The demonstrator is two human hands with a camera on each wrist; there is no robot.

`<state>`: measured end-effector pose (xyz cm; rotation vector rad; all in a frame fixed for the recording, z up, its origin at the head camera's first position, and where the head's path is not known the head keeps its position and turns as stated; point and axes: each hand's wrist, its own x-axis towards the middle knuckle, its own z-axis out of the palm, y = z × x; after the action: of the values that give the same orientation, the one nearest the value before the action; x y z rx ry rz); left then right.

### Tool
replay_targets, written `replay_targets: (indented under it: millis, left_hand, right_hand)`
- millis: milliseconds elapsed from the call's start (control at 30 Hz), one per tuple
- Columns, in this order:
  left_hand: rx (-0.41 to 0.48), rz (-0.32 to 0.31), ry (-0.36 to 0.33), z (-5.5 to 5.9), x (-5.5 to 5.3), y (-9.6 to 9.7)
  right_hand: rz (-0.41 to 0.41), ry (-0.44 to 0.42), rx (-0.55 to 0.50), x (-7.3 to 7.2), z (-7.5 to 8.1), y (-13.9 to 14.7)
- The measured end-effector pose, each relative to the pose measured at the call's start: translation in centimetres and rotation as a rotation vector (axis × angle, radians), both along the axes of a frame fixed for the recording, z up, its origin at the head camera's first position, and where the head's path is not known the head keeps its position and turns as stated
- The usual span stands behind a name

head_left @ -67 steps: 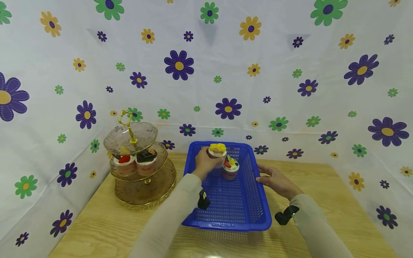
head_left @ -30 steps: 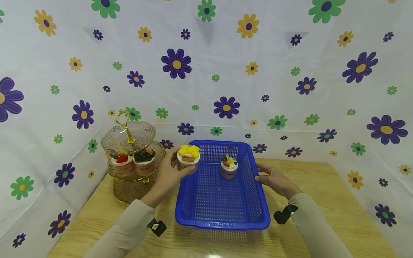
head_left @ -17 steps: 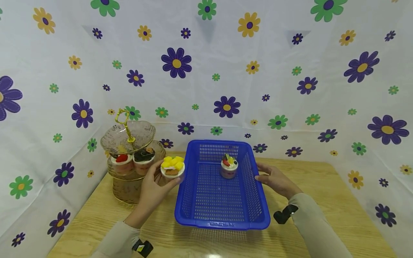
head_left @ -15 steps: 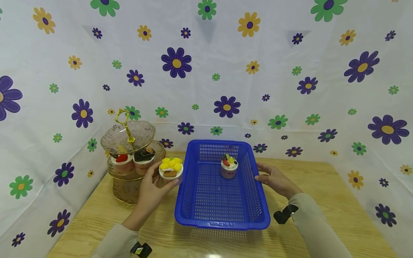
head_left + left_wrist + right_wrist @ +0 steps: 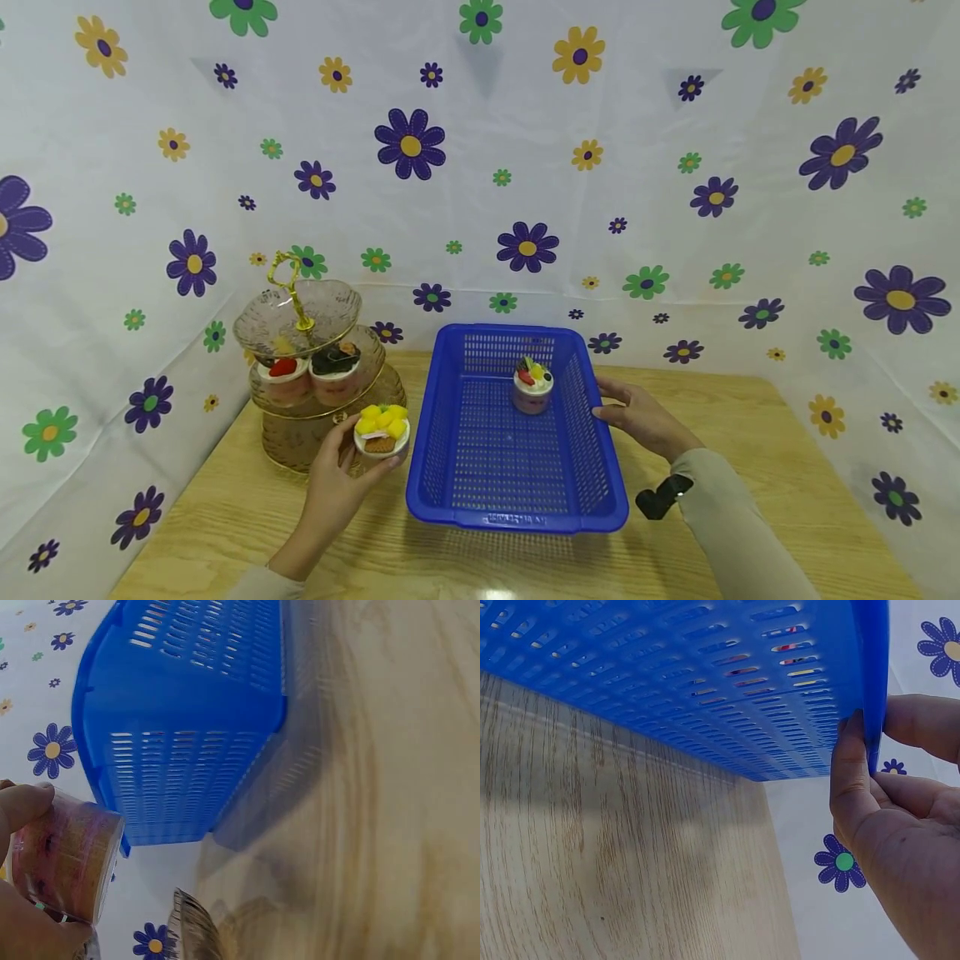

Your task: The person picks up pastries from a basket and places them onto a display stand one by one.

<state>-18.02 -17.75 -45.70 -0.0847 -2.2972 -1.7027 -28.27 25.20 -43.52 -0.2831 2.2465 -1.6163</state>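
My left hand (image 5: 333,487) grips a dessert cup (image 5: 381,429) topped with yellow fruit cubes and a biscuit, between the tiered stand and the blue basket (image 5: 517,523). In the left wrist view, fingers (image 5: 22,806) wrap the cup's clear side (image 5: 67,859), with pink and brown layers showing through. My right hand (image 5: 637,417) pinches the basket's right rim; in the right wrist view, fingers (image 5: 851,776) and thumb lie on either side of that rim (image 5: 874,675). Inside the basket, toward its back, stands another cup (image 5: 532,387) with strawberry and other fruit on cream.
A three-tier plate stand (image 5: 300,400) with a gold handle (image 5: 285,271) stands at the left. Its middle tier bears a strawberry-topped cup (image 5: 285,379) and a dark-topped cup (image 5: 335,375). Flowered white cloth (image 5: 480,208) hangs behind the wooden table (image 5: 712,500).
My left hand lifted the yellow-topped cup out of the basket, carried it left over the rim, then brought it down and nearer. My right hand stays on the basket rim.
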Motion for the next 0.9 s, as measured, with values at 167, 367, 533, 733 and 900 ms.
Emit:
replay_targets:
  millis: [167, 367, 533, 733, 900]
  left_hand:
    - [0.005, 0.026, -0.031, -1.0, 0.2, -0.4]
    - [0.028, 0.073, -0.067, -1.8, 0.0, -1.0]
    - [0.073, 0.108, -0.113, -2.2, -0.3, -1.4]
    - [0.074, 0.142, -0.136, -2.3, -0.7, -1.8]
    - [0.056, 0.155, -0.160, -2.3, -1.0, -2.1]
  right_hand:
    - [0.004, 0.001, -0.002, 0.0, -0.1, -0.1]
    - [0.000, -0.004, 0.002, -0.1, -0.1, -0.1]
    - [0.012, 0.002, -0.006, -0.2, -0.1, 0.0]
    - [0.021, -0.002, -0.016, -0.1, -0.1, 0.0]
    - [0.010, -0.001, -0.014, -0.1, 0.0, 0.0]
